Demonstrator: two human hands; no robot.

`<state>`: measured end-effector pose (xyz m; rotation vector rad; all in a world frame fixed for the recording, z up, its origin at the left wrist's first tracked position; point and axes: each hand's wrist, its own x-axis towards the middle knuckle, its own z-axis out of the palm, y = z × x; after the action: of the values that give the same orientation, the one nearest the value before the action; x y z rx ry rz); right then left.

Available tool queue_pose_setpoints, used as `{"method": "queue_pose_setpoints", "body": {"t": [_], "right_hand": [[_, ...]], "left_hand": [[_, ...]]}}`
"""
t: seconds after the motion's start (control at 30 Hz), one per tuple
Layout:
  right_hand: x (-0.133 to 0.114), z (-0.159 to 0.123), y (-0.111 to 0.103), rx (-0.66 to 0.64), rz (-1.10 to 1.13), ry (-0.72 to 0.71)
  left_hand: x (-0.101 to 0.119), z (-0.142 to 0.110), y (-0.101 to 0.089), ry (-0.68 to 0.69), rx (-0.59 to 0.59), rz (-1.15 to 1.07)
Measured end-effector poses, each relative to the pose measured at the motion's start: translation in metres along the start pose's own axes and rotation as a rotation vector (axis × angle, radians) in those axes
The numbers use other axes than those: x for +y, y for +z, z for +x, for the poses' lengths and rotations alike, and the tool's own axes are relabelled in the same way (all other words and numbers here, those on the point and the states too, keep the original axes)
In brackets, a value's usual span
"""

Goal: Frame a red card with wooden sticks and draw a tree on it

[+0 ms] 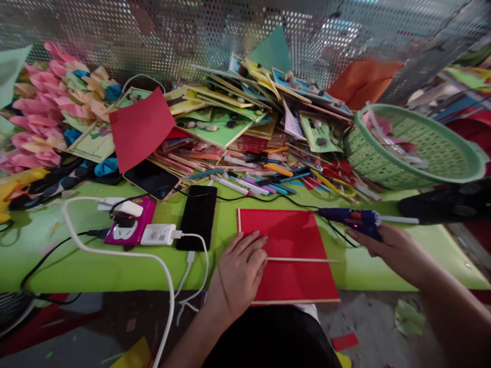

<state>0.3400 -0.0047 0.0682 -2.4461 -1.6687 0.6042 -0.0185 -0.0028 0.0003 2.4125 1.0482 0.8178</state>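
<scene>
A red square board [293, 235] lies at the table's front edge, with pale strips along its left and bottom sides. My left hand [240, 268] rests on the board's left part, fingers bent and pinching a thin pale wooden stick [301, 259]. The stick runs across the board and its pointed end passes the right edge. To the right, my right hand [387, 250] is wrapped round the handle of a dark blue hot glue gun [347, 220]. A red light glows on the gun and a white glue stick comes out of its back. Its nozzle points left, over the board's upper right corner.
Two phones [197, 217] and a pink power strip [132, 222] with plugs and cables lie left. Behind are pens [238, 184], decorated cards [218, 125] and paper flowers [42, 112]. A green basket [418, 148] stands back right, near a black object [448, 204].
</scene>
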Motion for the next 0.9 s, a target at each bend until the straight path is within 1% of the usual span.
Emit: {"method": "queue_pose_setpoints", "body": {"t": [0.3,0.43,0.57,0.7,0.9], "right_hand": [[-0.004,0.001,0.001,0.027,0.013,-0.014],[-0.009,0.001,0.000,0.004,0.007,0.011],[-0.014,0.000,0.003,-0.002,0.006,0.008],[-0.008,-0.001,0.004,-0.020,0.022,0.009],[0.005,-0.002,0.002,0.016,0.033,0.033]], "left_hand": [[0.002,0.002,-0.001,0.007,0.016,0.009],[0.002,0.001,-0.002,0.002,0.018,0.006],[0.001,0.001,-0.001,0.003,0.012,-0.001],[0.001,0.002,-0.002,0.005,0.012,0.000],[0.001,0.001,-0.002,0.007,0.013,0.004]]}}
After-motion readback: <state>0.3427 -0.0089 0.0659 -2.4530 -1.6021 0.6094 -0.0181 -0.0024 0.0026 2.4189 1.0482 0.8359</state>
